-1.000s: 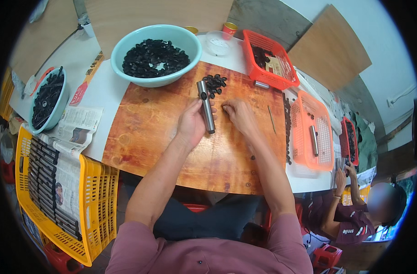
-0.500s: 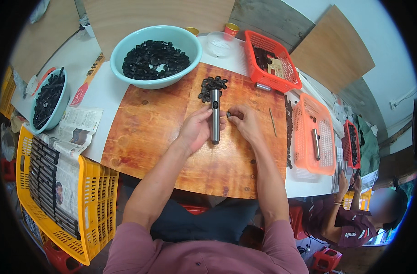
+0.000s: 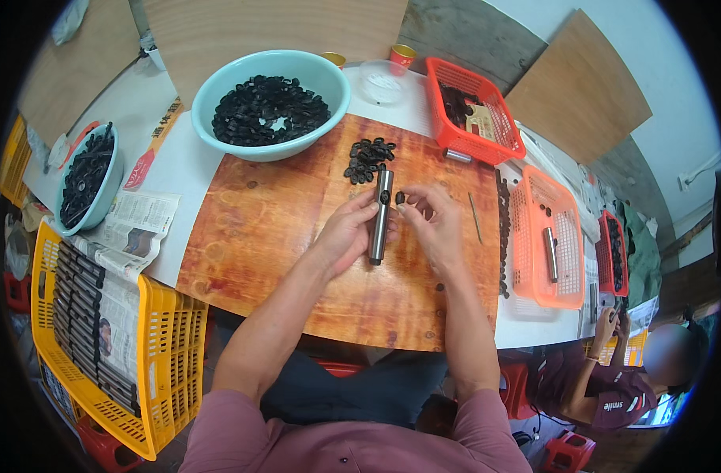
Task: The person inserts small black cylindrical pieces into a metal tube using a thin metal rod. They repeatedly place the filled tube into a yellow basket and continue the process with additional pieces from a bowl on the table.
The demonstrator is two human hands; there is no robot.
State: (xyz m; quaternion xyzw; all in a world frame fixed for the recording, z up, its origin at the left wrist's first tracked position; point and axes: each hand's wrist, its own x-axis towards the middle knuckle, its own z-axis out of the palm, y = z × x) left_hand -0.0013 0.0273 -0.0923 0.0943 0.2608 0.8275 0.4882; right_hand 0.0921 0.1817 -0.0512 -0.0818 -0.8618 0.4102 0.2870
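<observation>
Newspaper-lined yellow plastic crate [image 3: 100, 347] of dark tubes sits far left, w/ a small blue bowl [image 3: 88, 177] & a big blue bowl [image 3: 270, 102] of little black rings nearby. Left hand [image 3: 341, 232] is wrapped round a long grey metal tube [image 3: 380, 214], which a sec ago lay lower on the brown wood board [image 3: 258, 229] & is now lifted up off it. Right hand [image 3: 431, 217] pinches one small black ring [image 3: 400, 197] right by the tube's top, so I think it's abt to go on; orange baskets [image 3: 546, 236] are at the right.

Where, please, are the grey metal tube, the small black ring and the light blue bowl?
grey metal tube [image 3: 380, 217]: head view, mid-shaft.
small black ring [image 3: 400, 197]: head view, its centre.
light blue bowl [image 3: 211, 85]: head view, left rim.
</observation>
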